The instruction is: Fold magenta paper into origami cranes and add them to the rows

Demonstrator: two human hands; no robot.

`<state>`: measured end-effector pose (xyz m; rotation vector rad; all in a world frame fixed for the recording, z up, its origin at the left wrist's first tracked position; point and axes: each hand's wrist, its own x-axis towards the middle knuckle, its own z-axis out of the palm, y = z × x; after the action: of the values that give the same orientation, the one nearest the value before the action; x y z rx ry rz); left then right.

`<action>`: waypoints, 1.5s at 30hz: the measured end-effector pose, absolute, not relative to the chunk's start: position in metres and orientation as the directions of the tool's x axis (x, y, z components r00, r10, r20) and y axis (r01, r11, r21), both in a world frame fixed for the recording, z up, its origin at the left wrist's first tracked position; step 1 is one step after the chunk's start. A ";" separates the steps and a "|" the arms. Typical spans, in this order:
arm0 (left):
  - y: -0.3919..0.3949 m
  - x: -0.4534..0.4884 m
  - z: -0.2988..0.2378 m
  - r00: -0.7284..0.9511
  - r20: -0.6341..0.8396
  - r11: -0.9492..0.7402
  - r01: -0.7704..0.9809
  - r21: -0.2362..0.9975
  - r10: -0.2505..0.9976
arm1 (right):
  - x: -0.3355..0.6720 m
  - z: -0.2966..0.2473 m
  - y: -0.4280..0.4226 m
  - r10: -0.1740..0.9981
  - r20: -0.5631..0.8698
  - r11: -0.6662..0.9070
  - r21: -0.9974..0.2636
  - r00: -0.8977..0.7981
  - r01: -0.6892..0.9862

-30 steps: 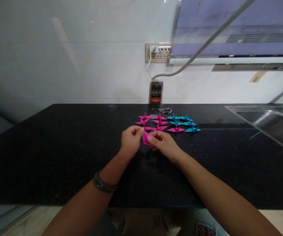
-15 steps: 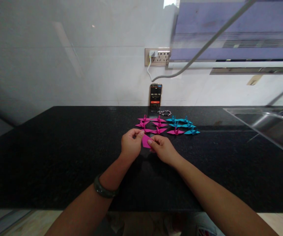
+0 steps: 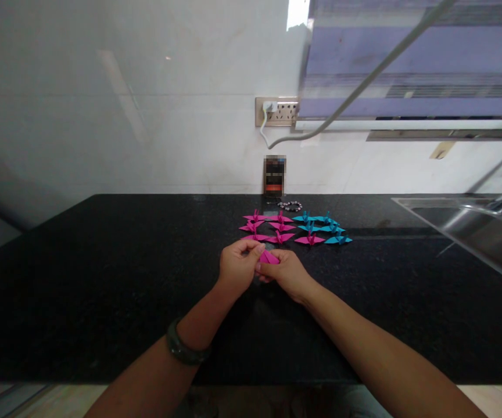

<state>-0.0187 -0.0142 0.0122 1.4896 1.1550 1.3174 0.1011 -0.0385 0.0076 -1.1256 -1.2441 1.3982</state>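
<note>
A folded piece of pink paper (image 3: 270, 258) is pinched between both hands above the dark counter. My left hand (image 3: 239, 264) grips its left side with thumb and fingers. My right hand (image 3: 289, 271) is closed on its lower right side, and the fingertips hide part of the paper. Just beyond the hands stand rows of folded paper cranes: pink cranes (image 3: 281, 238) on the left, blue cranes (image 3: 338, 239) on the right, and a single pink crane (image 3: 310, 239) in the front row beside a blue one.
A phone (image 3: 275, 176) leans against the wall, with a beaded strap (image 3: 290, 205) in front of it. Above are a wall socket (image 3: 283, 111) with a plug and a thick grey cable (image 3: 347, 104). A metal sink (image 3: 473, 223) lies to the right in the black counter (image 3: 103, 278).
The pink paper has turned in the hands and shows less of itself. Both hands have drawn closer together, the left shifting slightly right. The view has tilted up a little.
</note>
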 end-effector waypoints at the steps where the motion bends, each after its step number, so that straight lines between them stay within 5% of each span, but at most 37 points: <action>1: -0.016 -0.018 0.013 0.034 0.237 -0.240 0.117 0.964 0.971 | 0.101 0.007 -0.038 0.986 -0.065 -0.076 -0.995 -0.153 -0.062; 13: -0.008 -0.024 0.015 -0.043 0.330 -0.318 0.175 0.932 0.943 | 0.112 0.008 -0.036 0.995 0.064 0.066 -0.997 -0.073 0.039; 33: -0.005 -0.023 0.008 -0.030 0.319 -0.308 0.193 0.932 0.947 | 0.101 0.007 -0.040 0.978 -0.096 -0.110 -0.992 -0.185 -0.068; 45: 0.000 -0.027 0.005 -0.051 0.316 -0.303 0.171 0.937 0.948 | 0.100 0.009 -0.042 0.991 -0.019 -0.018 -1.000 -0.129 0.013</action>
<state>-0.0269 0.0004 0.0045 1.5294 1.2232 1.4208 0.1001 -0.0424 0.0095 -1.1678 -1.3045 1.3122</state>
